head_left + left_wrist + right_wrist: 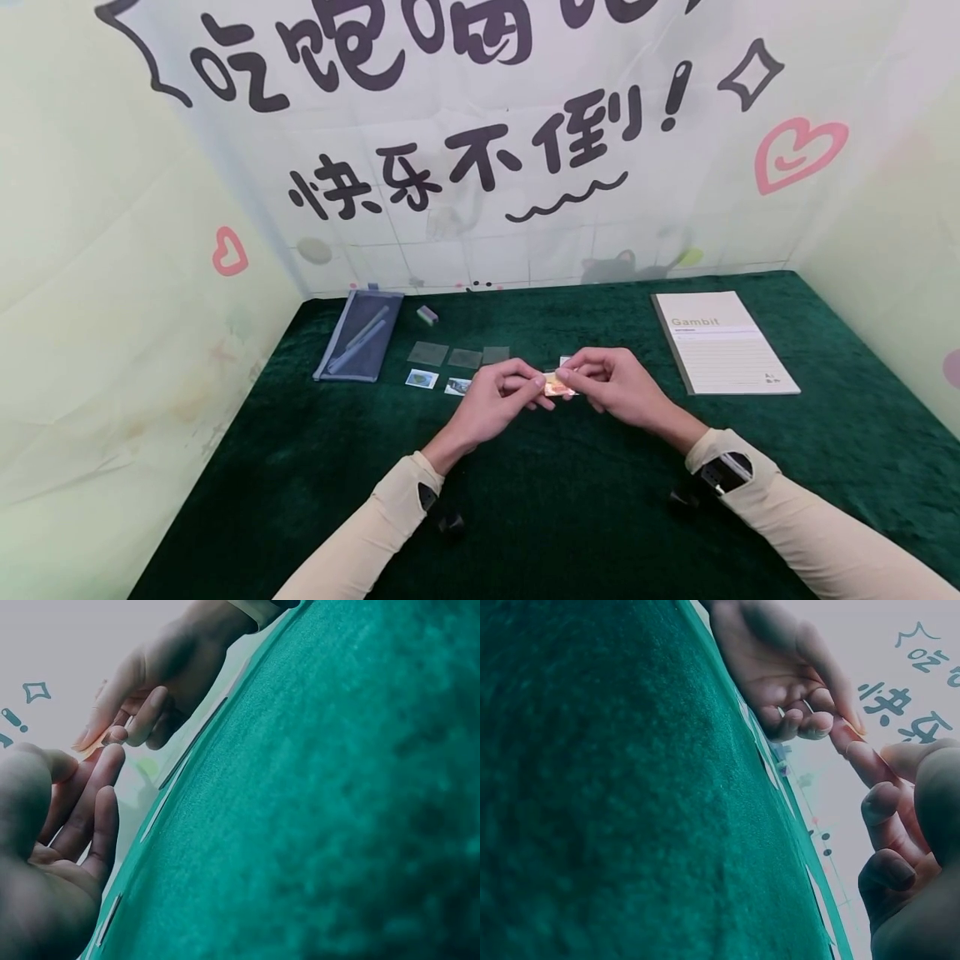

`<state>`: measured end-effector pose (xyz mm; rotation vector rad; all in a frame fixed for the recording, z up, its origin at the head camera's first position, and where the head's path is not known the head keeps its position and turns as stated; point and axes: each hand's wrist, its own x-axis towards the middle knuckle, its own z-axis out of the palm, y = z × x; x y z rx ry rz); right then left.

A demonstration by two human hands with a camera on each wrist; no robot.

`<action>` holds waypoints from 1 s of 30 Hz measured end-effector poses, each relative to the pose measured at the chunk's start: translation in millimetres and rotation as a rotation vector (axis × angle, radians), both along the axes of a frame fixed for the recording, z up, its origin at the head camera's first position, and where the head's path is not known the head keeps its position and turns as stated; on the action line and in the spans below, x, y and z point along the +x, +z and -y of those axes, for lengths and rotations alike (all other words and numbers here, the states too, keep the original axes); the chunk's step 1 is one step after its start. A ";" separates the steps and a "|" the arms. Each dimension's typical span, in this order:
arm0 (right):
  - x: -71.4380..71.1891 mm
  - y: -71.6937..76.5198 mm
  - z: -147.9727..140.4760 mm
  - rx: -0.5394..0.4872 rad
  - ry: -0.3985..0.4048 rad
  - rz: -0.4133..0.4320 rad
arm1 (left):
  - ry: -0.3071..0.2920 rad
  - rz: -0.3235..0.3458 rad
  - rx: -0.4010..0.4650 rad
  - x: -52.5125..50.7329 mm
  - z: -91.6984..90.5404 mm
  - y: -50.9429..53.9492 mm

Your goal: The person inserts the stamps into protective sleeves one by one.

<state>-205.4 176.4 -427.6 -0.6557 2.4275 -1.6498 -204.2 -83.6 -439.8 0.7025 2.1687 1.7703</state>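
A small orange and yellow card (556,386) is held up between both hands above the green cloth. The left hand (495,402) pinches its left edge between thumb and fingers, and the right hand (618,389) pinches its right edge. In the left wrist view the card (91,748) appears as a thin bright strip between the left hand (56,817) and the right hand (169,671). The right wrist view shows the left hand (780,664) and right hand (907,817) meeting at the same thin card; its face is hidden there.
Clear rectangles (428,353) lie behind two small picture cards, one blue-green (422,379), one (457,386) partly behind the left hand. A blue mesh pouch (360,337) with pens and a small eraser-like block (427,315) lie at back left, a notebook (723,346) at right.
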 end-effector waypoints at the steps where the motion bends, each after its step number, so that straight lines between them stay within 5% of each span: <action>1: -0.2 0.0 -0.1 -0.002 0.001 -0.001 | 0.000 0.000 0.004 0.0 -0.2 0.0; 30: -0.5 -0.8 -0.2 0.010 0.017 0.020 | -0.004 -0.011 0.003 0.2 -0.4 -2.4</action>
